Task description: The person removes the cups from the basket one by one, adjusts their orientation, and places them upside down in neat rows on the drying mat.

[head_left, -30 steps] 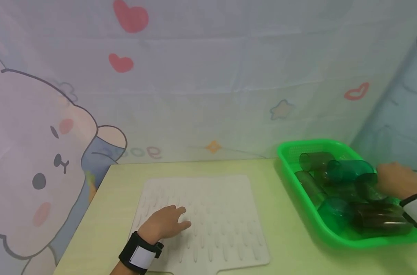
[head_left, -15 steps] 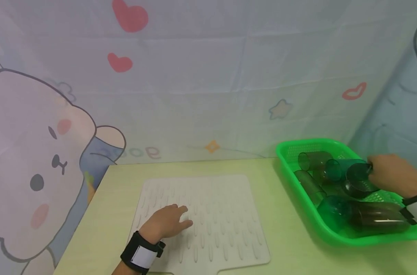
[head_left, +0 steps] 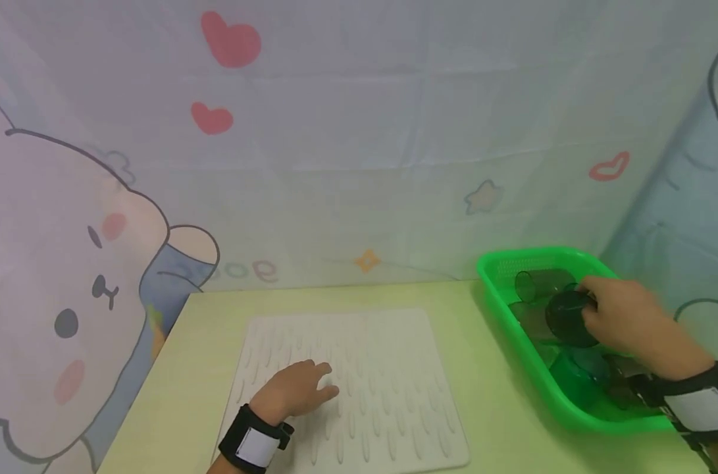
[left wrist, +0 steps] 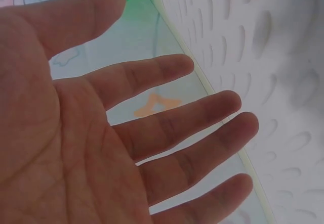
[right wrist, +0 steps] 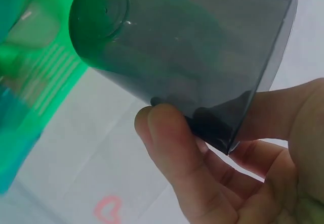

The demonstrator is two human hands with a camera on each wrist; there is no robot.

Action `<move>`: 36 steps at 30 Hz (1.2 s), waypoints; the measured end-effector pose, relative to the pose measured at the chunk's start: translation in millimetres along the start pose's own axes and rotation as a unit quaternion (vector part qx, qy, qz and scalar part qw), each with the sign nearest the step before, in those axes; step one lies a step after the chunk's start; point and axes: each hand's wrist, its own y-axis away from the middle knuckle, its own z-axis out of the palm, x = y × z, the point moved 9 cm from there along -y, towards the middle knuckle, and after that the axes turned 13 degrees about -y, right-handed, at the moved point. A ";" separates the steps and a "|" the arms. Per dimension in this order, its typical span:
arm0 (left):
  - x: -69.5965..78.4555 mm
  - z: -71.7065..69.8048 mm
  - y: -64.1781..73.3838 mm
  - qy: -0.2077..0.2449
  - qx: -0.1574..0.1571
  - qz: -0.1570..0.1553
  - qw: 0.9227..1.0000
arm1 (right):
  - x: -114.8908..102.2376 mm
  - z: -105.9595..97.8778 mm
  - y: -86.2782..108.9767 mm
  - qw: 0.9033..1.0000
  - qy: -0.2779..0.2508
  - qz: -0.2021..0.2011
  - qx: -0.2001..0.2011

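My right hand [head_left: 625, 319] pinches a dark grey see-through cup [head_left: 568, 320] by its rim, above the green basket [head_left: 521, 339]. In the right wrist view the cup [right wrist: 192, 47] appears tilted, with thumb and fingers on either side of its wall near the rim. Over the white ridged mat [head_left: 394, 388] hovers my left hand [head_left: 293, 390], holding nothing. Its fingers [left wrist: 177, 125] are spread and nearly straight in the left wrist view. Whether it touches the mat is unclear.
Several more see-through cups lie in the basket, among them a grey one [head_left: 551, 283], a teal one [head_left: 578, 368] and a brown one [head_left: 622, 382]. A pale yellow table [head_left: 205, 342] bears mat and basket. Behind it hangs a printed cloth [head_left: 359, 131].
My right hand has moved left with the dark grey cup, which has risen from among the others in the basket. The left hand has stayed nearly in place.
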 end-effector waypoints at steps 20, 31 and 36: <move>11.7 -16.0 -17.3 0.028 0.112 0.056 0.992 | -65.5 109.5 -19.4 0.958 -0.282 0.023 0.036; 25.4 -12.0 -37.1 0.192 0.132 0.062 0.970 | -83.7 157.4 -28.3 0.904 -0.423 0.007 0.056; 27.2 -8.5 -41.3 0.338 0.092 0.071 0.934 | -90.6 170.5 -33.9 0.900 -0.432 -0.010 0.051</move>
